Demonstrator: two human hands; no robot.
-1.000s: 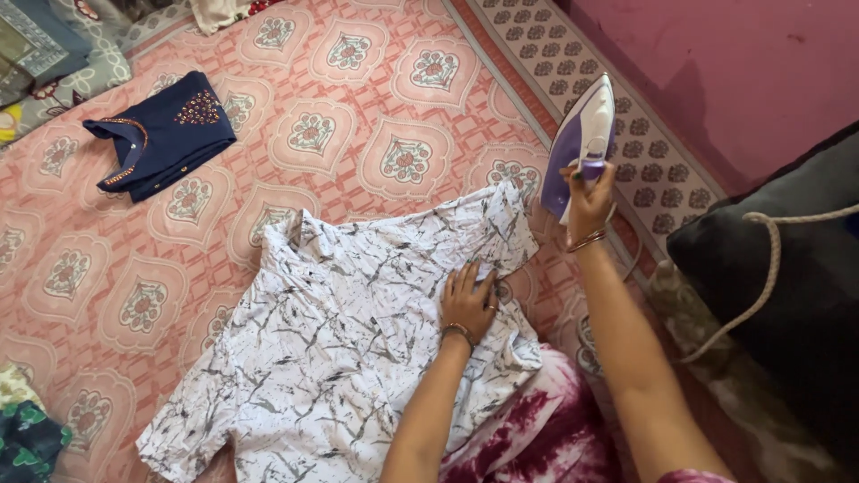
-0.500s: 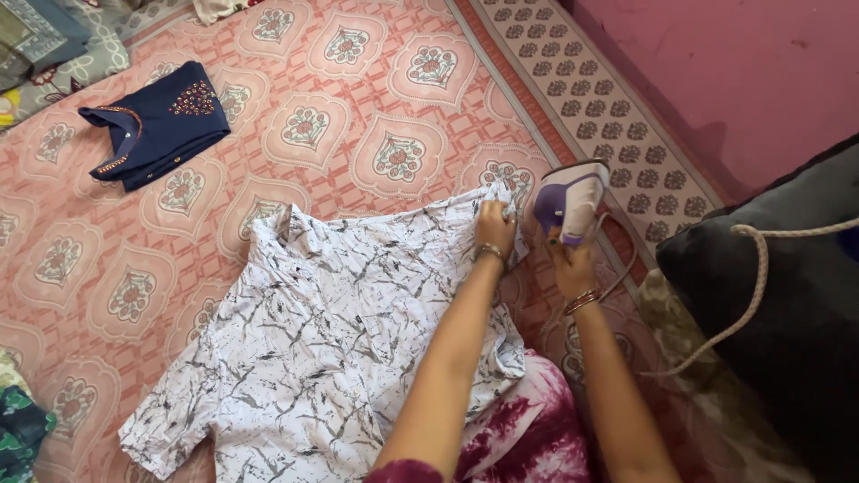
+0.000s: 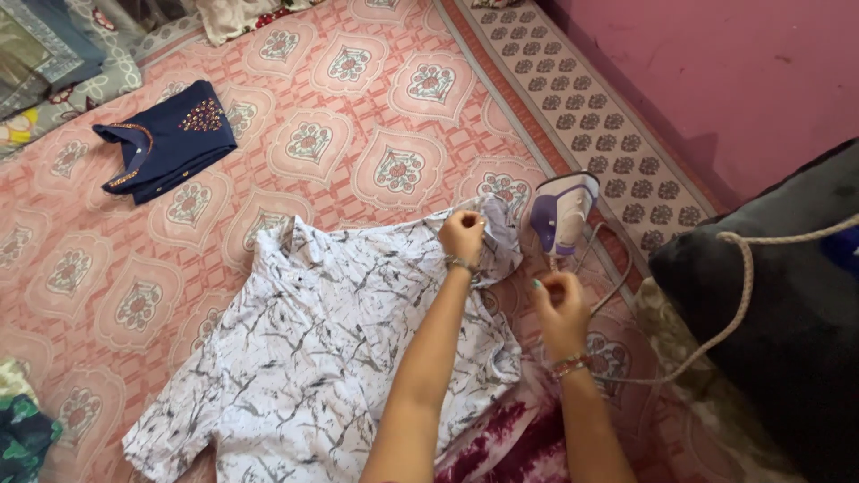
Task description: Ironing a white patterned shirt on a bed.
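Shirts: two, one white marbled shirt [image 3: 331,331] spread on the patterned bedcover [image 3: 358,116], one folded navy top [image 3: 165,139] well apart
Iron: one purple iron [image 3: 562,213], upright beside the sleeve
Left hand [image 3: 463,234]: pinching the sleeve
Right hand [image 3: 559,300]: loosely curled just below the iron, holding nothing visible

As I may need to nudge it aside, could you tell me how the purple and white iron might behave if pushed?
The iron stands on its heel, so it could tip. It looks solid, so probably heavy. Its cord may drag.
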